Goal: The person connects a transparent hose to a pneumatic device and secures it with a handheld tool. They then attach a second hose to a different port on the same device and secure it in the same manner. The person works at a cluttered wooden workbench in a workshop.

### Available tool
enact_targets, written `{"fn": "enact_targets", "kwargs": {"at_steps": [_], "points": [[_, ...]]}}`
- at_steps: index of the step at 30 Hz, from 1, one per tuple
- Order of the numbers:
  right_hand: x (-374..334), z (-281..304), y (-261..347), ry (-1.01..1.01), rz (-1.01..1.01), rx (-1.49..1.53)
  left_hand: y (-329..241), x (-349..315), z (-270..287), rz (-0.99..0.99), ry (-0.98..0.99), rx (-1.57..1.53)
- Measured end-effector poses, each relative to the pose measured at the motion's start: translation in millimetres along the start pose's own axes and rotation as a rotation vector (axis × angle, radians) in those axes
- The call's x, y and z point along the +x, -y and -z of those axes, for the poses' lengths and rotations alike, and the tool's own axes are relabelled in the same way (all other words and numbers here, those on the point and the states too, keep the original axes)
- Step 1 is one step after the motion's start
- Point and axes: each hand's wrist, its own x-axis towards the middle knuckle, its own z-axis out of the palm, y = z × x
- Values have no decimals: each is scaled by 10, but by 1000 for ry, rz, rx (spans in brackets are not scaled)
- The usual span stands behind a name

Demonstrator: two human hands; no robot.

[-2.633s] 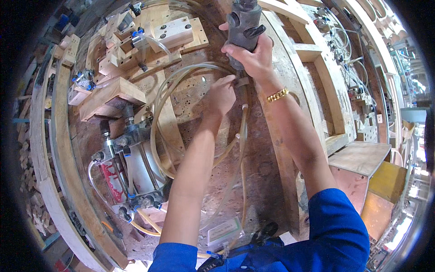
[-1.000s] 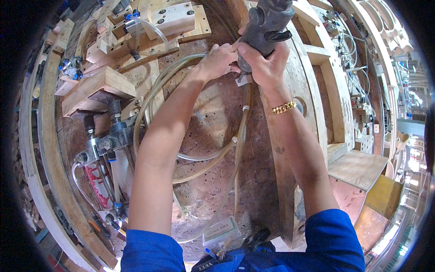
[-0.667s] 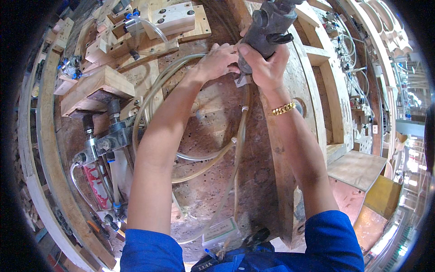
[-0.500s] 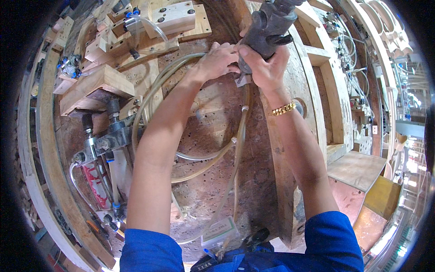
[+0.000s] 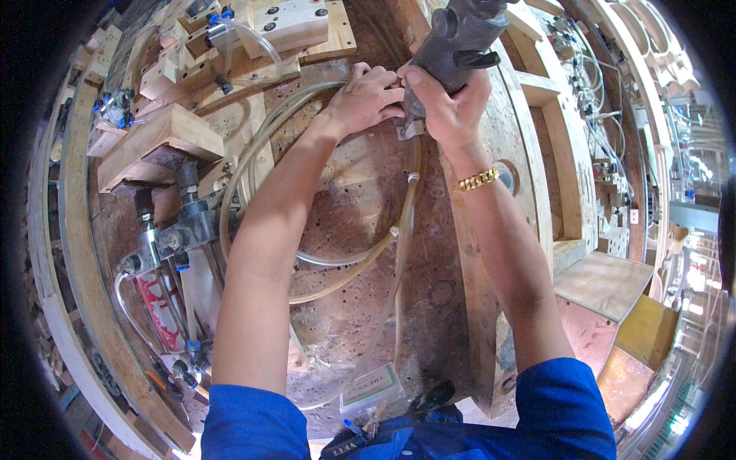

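Note:
My right hand point(image 5: 452, 107) is wrapped round a dark grey, tube-bodied tool point(image 5: 452, 42) with a short black lever on its side; I cannot make out its exact kind. It slants up toward the top edge. My left hand point(image 5: 364, 100) is closed, its fingertips curled against the tool's left side; whatever they pinch is hidden. Just below the tool's lower end shows a small grey metal bracket point(image 5: 410, 130). From there yellowish hoses point(image 5: 406, 222), tied with white bands, run down over the worn brown board point(image 5: 345, 207).
Wooden blocks with bolts point(image 5: 287, 27) and blue air fittings stand at the back left. A metal cylinder clamp point(image 5: 172, 238) with a wooden pad point(image 5: 161, 146) is at left. A wooden frame point(image 5: 556, 153) runs along the right. A labelled plastic box point(image 5: 372, 391) lies near my body.
My left hand has shifted slightly, its fingers more curled against the tool. The tool has moved a little, and more of the bracket shows below it.

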Motion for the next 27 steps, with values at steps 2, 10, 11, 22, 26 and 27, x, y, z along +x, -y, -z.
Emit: {"fn": "enact_targets", "kwargs": {"at_steps": [2,10,11,22,26,27], "points": [[-4,-6,1,6,38,-54,-1,-4,5,-23,-51,-3],[16,-28,0,-43,-148,128,3,-15,-24,14,-48,-50],[14,-29,-6,-43,-159,117,15,-20,-40,17,-45,-62],[218,-132,104,-3,-256,-38,-649,-352,353,420,-37,37],[727,-173,474,-7,-153,-137,-885,-504,870,518,-151,-65],[864,-125,586,-2,-141,-210,-942,-549,1003,615,-104,-118]]}}
